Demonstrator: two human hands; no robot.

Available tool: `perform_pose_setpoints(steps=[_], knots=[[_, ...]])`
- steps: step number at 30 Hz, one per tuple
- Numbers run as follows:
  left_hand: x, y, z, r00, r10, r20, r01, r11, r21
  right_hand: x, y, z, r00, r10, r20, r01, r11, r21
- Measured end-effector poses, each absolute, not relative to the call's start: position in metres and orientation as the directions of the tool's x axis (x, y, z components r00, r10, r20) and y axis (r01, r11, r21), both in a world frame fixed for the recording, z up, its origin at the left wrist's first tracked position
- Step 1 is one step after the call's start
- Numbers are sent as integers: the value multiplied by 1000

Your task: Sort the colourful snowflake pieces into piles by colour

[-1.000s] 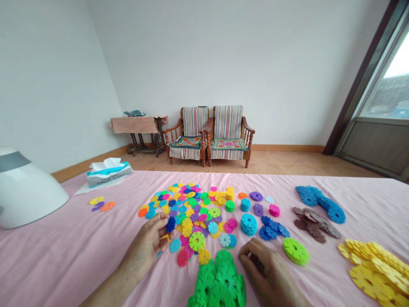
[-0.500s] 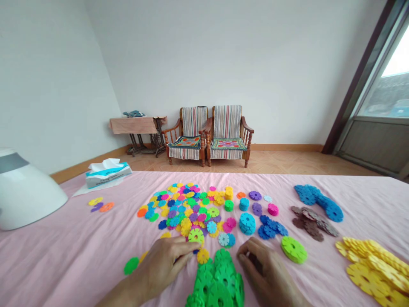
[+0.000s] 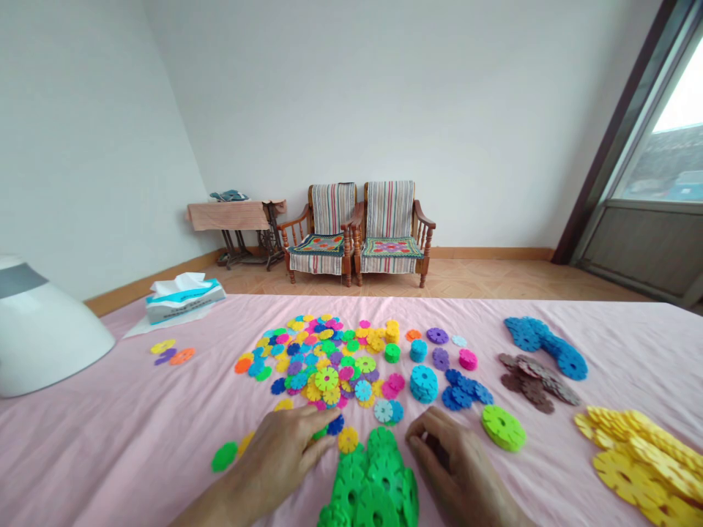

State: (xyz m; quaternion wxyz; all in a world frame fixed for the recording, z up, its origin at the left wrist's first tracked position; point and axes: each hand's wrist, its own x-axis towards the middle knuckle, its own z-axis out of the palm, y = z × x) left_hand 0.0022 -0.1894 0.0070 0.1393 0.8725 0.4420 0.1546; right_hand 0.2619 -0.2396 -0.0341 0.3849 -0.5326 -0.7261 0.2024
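My left hand (image 3: 283, 443) rests on the cloth with its thumb and index finger apart. Just beyond its fingertips lie a dark blue flower-shaped plastic disc (image 3: 335, 424) and a yellow disc (image 3: 348, 439). A lime green disc (image 3: 326, 378) lies on the mixed pile (image 3: 307, 359) of coloured discs. My right hand (image 3: 447, 446) is curled on the cloth, and nothing shows in its fingers. Between my hands sits a heap of green discs (image 3: 376, 483). A lime green stack (image 3: 503, 428) stands right of my right hand.
Sorted blue stacks (image 3: 424, 383), dark blue discs (image 3: 466, 389), brown discs (image 3: 535, 384) and yellow discs (image 3: 637, 461) lie to the right on the pink cloth (image 3: 165, 432). A white object with a grey band (image 3: 49, 329) and a tissue box (image 3: 185, 298) stand left.
The lime green disc at my left fingertips has moved away onto the mixed pile. My left finger and thumb have parted, showing the dark blue disc. My right hand stays put.
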Motion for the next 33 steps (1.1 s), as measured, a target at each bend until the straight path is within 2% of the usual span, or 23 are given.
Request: perform_pose_setpoints(steps=[5, 9, 10, 11, 13, 14, 16, 20, 23, 27, 33], knots=[[10, -191, 8, 565, 809, 162, 745, -584, 321, 263, -240, -35, -148, 924, 352, 605, 367, -707], [18, -189, 3, 529, 814, 239, 723, -580, 375, 262, -239, -36, -127, 933, 336, 619, 339, -708], [20, -187, 2, 491, 831, 260, 709, -555, 435, 261, -239, -36, -119, 934, 338, 620, 335, -709], [21, -186, 2, 425, 864, 268, 663, -500, 557, 260, -239, -36, -110, 932, 344, 617, 336, -711], [24, -181, 3, 259, 945, 198, 441, -298, 847, 259, -239, -37, -99, 928, 360, 606, 343, -717], [25, -178, 4, 198, 973, 120, 297, -176, 939, 259, -239, -37, -97, 925, 367, 601, 348, -720], [28, -173, 6, 165, 985, -42, 86, 28, 996, 259, -239, -37, -99, 922, 373, 597, 355, -719], [43, -168, 11, 223, 947, -230, -73, 252, 965, 260, -239, -35, -103, 927, 361, 609, 345, -714], [62, -173, 18, 222, 931, -290, -214, 337, 917, 260, -239, -34, -68, 930, 361, 602, 327, -729], [90, -184, 27, 293, 883, -367, -459, 466, 756, 261, -241, -28, 4, 911, 413, 584, 333, -741], [114, -192, 29, 461, 820, -339, -447, 545, 709, 256, -245, -16, -32, 820, 572, 605, 471, -642]])
